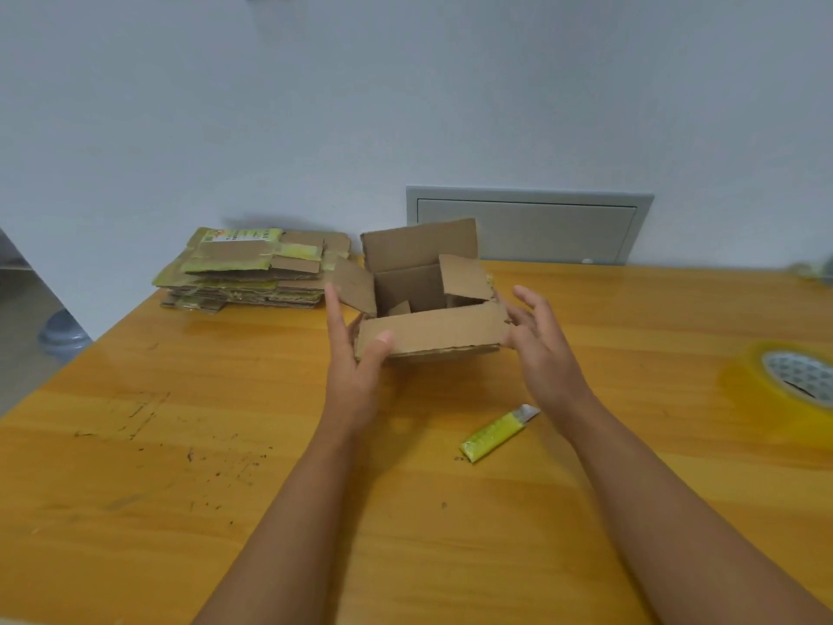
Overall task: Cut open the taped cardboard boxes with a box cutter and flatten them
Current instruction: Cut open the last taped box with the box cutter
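Note:
A small brown cardboard box [432, 329] stands on the wooden table [180, 444] with its top flaps open. My left hand [356, 354] holds its left end, thumb pressed on the near flap and fingers up along the side. My right hand [541, 349] is at the box's right end with fingers spread and relaxed, touching or nearly touching the corner. A yellow-green box cutter [496, 434] lies on the table just below my right wrist, held by neither hand.
A stack of flattened boxes [252, 272] with yellow-green tape sits at the back left. A roll of clear tape [793, 381] lies at the right edge. A grey wall panel [527, 223] is behind the box. The table's left edge drops to the floor.

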`<act>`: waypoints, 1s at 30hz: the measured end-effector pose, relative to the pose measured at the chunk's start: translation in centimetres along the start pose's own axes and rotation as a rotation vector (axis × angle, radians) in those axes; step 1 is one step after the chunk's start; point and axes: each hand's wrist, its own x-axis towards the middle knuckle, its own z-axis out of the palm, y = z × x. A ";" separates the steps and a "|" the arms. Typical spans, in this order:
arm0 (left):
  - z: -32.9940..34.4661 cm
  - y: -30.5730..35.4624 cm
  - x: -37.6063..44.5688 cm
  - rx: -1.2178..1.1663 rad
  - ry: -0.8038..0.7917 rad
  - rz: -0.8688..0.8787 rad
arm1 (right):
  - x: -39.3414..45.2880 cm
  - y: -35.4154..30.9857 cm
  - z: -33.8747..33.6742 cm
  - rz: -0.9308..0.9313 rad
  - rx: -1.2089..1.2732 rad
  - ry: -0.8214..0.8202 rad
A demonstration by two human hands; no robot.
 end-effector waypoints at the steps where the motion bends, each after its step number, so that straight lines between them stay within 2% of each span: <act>1: 0.0 0.1 0.0 -0.014 -0.006 0.003 | 0.0 -0.1 -0.1 -0.021 0.013 -0.041; 4: 0.0 0.4 -0.3 -0.026 -0.017 -0.006 | -0.2 0.0 -0.1 -0.057 0.031 -0.121; 9: -0.2 0.1 -0.5 0.041 0.006 -0.033 | -0.3 0.9 0.3 -0.155 -0.296 -0.062; 14: -0.2 0.1 -0.2 -0.024 0.027 -0.109 | -0.1 1.0 1.0 -0.138 -0.223 -0.011; 18: -0.3 0.1 -0.5 -0.063 -0.023 -0.078 | 0.8 0.0 1.1 -0.048 -0.122 0.135; 22: -0.5 -0.3 -0.8 0.110 -0.103 0.042 | 2.2 -0.9 0.7 0.126 -0.163 0.187; 25: -0.5 -0.7 -0.8 0.312 -0.162 0.171 | 2.8 -1.2 0.0 0.159 -0.222 0.195; 27: -0.6 -0.8 -0.6 0.409 -0.161 0.222 | 2.9 -1.2 -0.5 0.095 -0.311 0.164; 30: -1.1 -1.0 -0.3 0.481 -0.171 0.202 | 2.9 -1.1 -0.5 -0.094 -0.574 0.081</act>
